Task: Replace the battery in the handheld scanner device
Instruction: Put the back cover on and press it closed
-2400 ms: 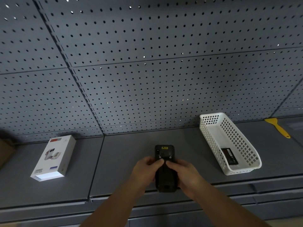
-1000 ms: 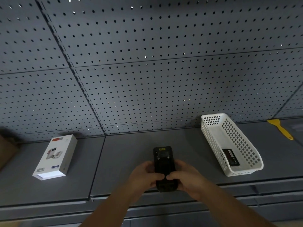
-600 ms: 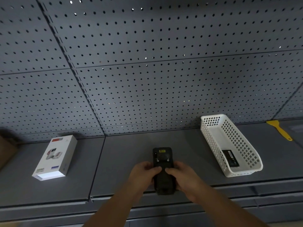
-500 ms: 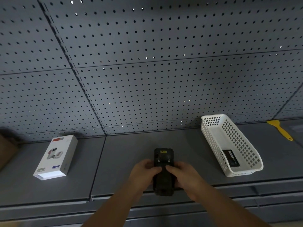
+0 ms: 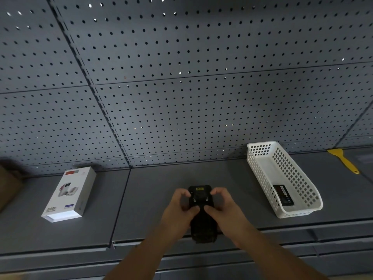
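The black handheld scanner (image 5: 200,197) lies back side up over the front of the grey shelf (image 5: 153,190), a small yellow label near its top. My left hand (image 5: 179,214) grips its left side and my right hand (image 5: 224,213) its right side. Both thumbs press together on the middle of its back, and the index fingers curl round its top corners. A black battery (image 5: 283,195) with a red and white label lies in the near end of the white plastic basket (image 5: 260,158) at the right.
A white product box (image 5: 69,194) lies flat on the shelf at the left. A yellow scraper (image 5: 343,159) rests at the far right. A brown cardboard edge (image 5: 8,184) shows at the left border. Grey pegboard (image 5: 181,87) rises behind the shelf.
My thumbs have shifted a little down the scanner's back and my index fingers have spread up to its top corners. The scanner stays in about the same place.
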A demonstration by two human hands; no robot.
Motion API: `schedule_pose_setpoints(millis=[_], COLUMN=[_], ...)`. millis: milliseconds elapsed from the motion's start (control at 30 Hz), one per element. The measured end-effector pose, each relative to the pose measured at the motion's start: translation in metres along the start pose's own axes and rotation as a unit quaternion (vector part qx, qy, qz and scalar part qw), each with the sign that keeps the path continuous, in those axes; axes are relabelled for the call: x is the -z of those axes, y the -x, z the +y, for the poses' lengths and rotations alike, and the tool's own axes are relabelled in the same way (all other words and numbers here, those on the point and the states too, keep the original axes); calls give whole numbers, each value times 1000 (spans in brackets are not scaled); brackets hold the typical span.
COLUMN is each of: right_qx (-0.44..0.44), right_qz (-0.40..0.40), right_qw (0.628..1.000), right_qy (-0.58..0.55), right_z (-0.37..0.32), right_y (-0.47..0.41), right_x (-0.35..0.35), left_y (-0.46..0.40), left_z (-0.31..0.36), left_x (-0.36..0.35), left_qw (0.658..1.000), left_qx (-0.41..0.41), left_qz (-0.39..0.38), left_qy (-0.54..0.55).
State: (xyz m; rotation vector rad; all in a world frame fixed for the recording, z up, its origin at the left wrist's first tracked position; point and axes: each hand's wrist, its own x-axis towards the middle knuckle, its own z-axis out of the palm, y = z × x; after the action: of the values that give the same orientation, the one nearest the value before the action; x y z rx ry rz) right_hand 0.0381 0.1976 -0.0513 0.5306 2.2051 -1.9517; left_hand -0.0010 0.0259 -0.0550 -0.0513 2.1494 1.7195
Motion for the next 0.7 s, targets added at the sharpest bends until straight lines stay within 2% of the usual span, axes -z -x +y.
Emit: schedule_pose_setpoints(millis=[167, 700], right_qx=[21, 11], right_qz=[-4, -5], right_qw=[999, 998], right_qy=[29, 59], right_z=[1, 12], right_y=[-1, -3], right_x=[0, 0], left_y=[4, 6], left_z=[1, -2], left_x=[-1, 3], left_qw=[997, 996], left_qx=[-43, -44], left_qz=[-10, -11], left_qy=[-68, -80])
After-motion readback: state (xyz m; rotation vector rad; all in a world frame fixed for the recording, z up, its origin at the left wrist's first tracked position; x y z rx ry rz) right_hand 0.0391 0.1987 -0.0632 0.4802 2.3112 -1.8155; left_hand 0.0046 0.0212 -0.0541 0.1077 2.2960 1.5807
